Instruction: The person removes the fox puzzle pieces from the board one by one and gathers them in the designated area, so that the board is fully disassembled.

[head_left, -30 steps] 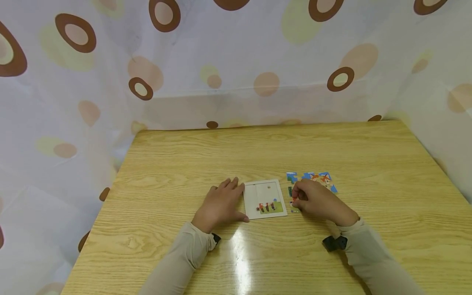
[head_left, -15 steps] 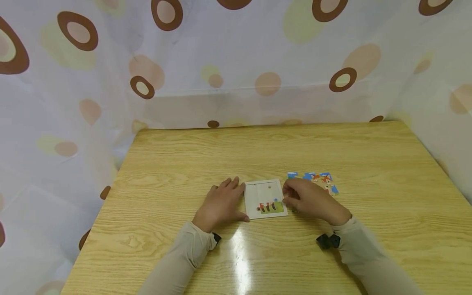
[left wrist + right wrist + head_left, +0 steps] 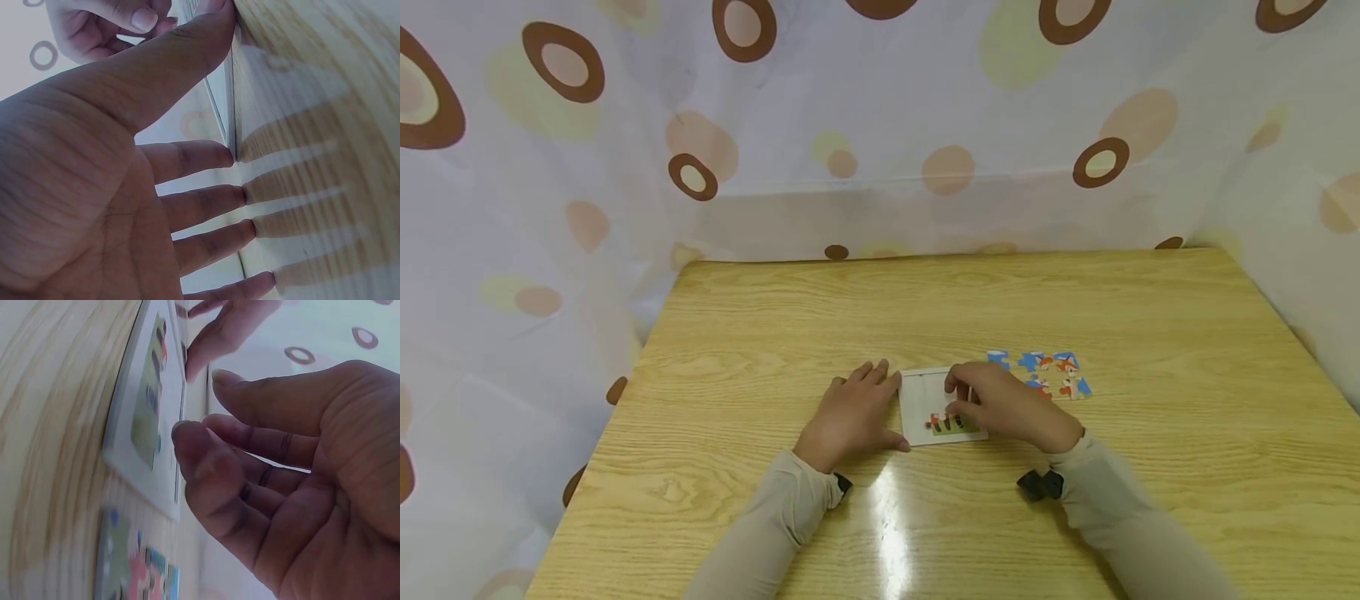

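Observation:
A white puzzle tray (image 3: 917, 398) lies on the table with joined jigsaw pieces (image 3: 942, 424), green with a striped tail, along its lower part. My left hand (image 3: 850, 417) rests at the tray's left side, fingers straight and spread, thumb by the near left corner; in the left wrist view its thumb (image 3: 187, 50) lies along the tray's edge. Over the right half of the tray hovers my right hand (image 3: 1011, 402), fingers bent. In the right wrist view thumb and index finger stand apart with nothing visible between them. The hand hides part of the tray.
Loose jigsaw pieces (image 3: 1067, 364) with fox pictures and blue sky lie right of the tray, partly behind the right hand. Beyond the wooden table (image 3: 820, 308) hangs a patterned curtain (image 3: 880, 125) at the back and sides.
My right hand has moved left from the loose pieces to above the tray. The left hand has stayed at the tray's left side.

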Motion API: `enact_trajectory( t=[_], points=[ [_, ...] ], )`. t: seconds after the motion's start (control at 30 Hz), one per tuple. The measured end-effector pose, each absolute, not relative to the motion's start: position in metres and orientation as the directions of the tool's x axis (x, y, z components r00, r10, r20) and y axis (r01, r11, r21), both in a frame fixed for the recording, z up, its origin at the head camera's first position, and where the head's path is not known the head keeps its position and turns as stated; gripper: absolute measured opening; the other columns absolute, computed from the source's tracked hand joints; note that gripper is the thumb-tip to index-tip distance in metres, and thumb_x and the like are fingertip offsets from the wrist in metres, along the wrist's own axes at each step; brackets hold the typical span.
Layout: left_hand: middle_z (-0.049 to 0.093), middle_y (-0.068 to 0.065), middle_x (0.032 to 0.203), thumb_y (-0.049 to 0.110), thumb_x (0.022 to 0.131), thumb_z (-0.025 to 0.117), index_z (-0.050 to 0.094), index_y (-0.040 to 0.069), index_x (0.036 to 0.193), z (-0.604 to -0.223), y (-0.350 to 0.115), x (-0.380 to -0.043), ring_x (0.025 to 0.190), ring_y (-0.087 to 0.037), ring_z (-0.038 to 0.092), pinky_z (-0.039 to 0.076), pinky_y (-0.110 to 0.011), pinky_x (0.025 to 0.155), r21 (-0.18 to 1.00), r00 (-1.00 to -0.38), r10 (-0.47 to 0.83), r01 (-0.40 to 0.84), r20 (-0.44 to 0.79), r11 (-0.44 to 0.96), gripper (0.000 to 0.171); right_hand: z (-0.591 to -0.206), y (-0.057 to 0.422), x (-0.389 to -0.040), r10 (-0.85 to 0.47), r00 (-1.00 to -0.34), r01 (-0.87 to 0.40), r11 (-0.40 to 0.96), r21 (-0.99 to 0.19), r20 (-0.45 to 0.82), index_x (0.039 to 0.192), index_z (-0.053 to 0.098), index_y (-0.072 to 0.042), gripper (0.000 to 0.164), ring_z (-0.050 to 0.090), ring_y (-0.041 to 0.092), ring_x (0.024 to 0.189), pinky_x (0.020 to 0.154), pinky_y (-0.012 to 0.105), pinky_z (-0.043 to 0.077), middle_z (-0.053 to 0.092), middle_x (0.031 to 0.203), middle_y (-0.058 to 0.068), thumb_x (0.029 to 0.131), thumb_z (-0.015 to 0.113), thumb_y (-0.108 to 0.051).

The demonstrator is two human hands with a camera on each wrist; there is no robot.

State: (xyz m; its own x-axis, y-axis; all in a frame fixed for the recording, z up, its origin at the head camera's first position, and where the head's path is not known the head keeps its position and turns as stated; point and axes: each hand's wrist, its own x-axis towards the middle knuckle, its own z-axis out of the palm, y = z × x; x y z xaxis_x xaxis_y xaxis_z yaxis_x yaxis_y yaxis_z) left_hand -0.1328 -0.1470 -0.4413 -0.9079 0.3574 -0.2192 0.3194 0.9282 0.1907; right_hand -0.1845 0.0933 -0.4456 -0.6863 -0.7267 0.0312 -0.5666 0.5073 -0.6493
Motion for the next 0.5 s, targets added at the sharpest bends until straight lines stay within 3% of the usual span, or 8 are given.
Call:
enact_trajectory(
  t=[0.5],
  points=[
    [0.036, -0.014, 0.164, 0.06, 0.081, 0.082, 0.043, 0.011, 0.158, -0.44, -0.146, -0.133, 0.151, -0.034, 0.032, 0.037, -0.058, 0.113, 0.197, -0.909, 0.352, 0.311, -0.226, 0.93, 0.1, -0.457, 0.074, -0.176, -0.771, -0.637, -0.594, 0.495, -0.634, -0.005, 0.099, 0.067, -0.005, 0.011, 0.048, 0.006, 0.067, 0.063, 0.026, 0.044, 0.056, 0.079, -0.006, 0.096, 0.075, -0.011]
  ],
)
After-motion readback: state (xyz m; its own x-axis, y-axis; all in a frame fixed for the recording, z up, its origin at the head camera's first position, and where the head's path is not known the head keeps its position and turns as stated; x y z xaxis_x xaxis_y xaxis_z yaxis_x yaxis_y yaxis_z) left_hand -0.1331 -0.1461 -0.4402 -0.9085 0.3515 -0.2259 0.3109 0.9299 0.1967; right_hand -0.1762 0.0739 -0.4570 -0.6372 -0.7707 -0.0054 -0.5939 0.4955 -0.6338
